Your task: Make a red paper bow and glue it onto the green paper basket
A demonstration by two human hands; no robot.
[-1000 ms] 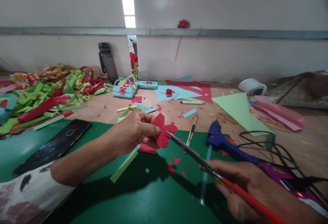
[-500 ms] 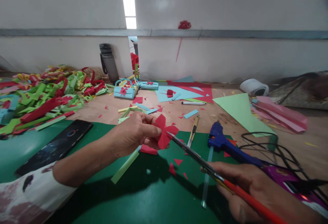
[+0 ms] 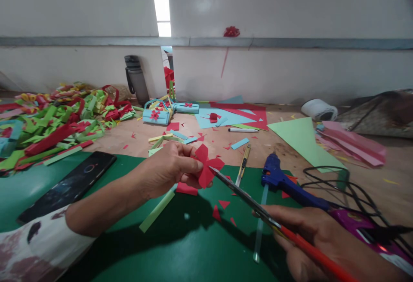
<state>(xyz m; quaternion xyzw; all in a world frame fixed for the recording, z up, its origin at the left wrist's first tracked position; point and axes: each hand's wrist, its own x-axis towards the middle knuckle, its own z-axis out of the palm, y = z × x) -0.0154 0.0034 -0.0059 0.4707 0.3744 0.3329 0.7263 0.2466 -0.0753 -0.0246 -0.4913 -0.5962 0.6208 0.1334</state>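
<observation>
Pinched between the thumb and fingers of my left hand (image 3: pixel 176 163) is a red paper flower (image 3: pixel 209 168) with several petals, held above the green mat (image 3: pixel 155 252). My right hand (image 3: pixel 309 234) grips a pair of scissors (image 3: pixel 258 209) with orange-red handles. Their blade tips touch or nearly touch the middle of the flower. Small red paper scraps (image 3: pixel 217 213) lie on the mat below. Just beyond the scissors rest a utility knife (image 3: pixel 243 163) and a blue glue gun (image 3: pixel 274 172) with a clear glue stick (image 3: pixel 259 237) sticking out of it.
A black phone (image 3: pixel 69 183) lies at left, before a heap of coloured paper strips (image 3: pixel 64 123). Small blue paper bags (image 3: pixel 156 115), a grey bottle (image 3: pixel 137 80) and coloured sheets (image 3: pixel 209 114) stand or lie further back. Black cable (image 3: pixel 351 183) coils at right beside green paper (image 3: pixel 300 140).
</observation>
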